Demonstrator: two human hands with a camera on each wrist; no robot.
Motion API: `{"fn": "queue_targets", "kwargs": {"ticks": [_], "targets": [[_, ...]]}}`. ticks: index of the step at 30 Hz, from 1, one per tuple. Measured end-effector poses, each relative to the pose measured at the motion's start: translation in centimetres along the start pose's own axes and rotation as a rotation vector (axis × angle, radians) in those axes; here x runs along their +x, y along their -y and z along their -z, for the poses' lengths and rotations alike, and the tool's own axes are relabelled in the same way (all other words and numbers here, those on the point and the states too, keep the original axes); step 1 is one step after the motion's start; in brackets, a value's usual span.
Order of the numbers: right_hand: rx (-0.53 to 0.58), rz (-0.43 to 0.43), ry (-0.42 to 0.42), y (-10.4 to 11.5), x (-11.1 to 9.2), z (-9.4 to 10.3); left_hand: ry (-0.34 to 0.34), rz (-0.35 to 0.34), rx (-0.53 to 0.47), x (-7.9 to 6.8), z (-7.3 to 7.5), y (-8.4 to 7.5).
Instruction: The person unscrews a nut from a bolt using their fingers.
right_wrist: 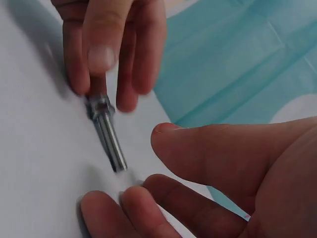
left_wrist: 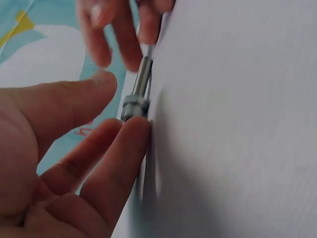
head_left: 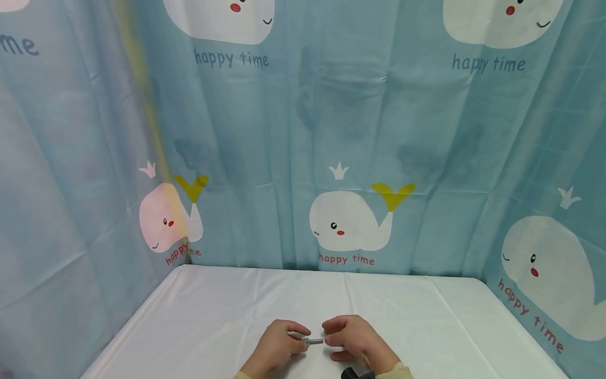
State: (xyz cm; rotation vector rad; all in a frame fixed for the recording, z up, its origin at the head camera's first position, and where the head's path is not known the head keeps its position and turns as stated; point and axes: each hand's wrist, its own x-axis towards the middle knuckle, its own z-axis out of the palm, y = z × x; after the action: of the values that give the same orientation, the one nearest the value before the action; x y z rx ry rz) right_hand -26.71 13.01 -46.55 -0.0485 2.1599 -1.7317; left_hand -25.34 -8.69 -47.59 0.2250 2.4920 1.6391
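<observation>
A small silvery metal bolt (head_left: 314, 341) lies between the two hands, its smooth shank pointing toward the right hand. In the left wrist view, a nut-like collar (left_wrist: 134, 105) circles the bolt near the left fingertips. My left hand (head_left: 279, 345) holds the bolt by that collar end, with the fingers covering the very end. My right hand (head_left: 357, 339) is just off the free tip, its thumb (right_wrist: 198, 148) and fingers parted and nothing between them. Both hands are low over the white cloth.
White cloth covers the table (head_left: 213, 310). A blue curtain (head_left: 246, 158) printed with whales hangs at the back and both sides. Near the right wrist, a black object (head_left: 355, 373) shows at the bottom edge of the head view.
</observation>
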Motion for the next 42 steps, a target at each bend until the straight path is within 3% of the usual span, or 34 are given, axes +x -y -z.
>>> {"fn": "queue_targets", "kwargs": {"ticks": [12, 26, 38, 42], "targets": [[-0.158, 0.013, -0.123, 0.5, -0.1, -1.7, -0.061, 0.006, 0.163, 0.8, -1.5, -0.3], [-0.121, 0.016, -0.104, 0.5, 0.0, -1.9, -0.106, 0.008, 0.193, 1.1, -2.0, -0.3], [-0.018, 0.041, -0.088, -0.5, 0.5, -1.4, -0.080, -0.047, 0.224, 1.3, -2.1, 0.0], [0.016, 0.026, -0.112, -0.7, 0.7, -1.2, -0.077, -0.048, 0.180, 1.4, -1.7, 0.3]]}}
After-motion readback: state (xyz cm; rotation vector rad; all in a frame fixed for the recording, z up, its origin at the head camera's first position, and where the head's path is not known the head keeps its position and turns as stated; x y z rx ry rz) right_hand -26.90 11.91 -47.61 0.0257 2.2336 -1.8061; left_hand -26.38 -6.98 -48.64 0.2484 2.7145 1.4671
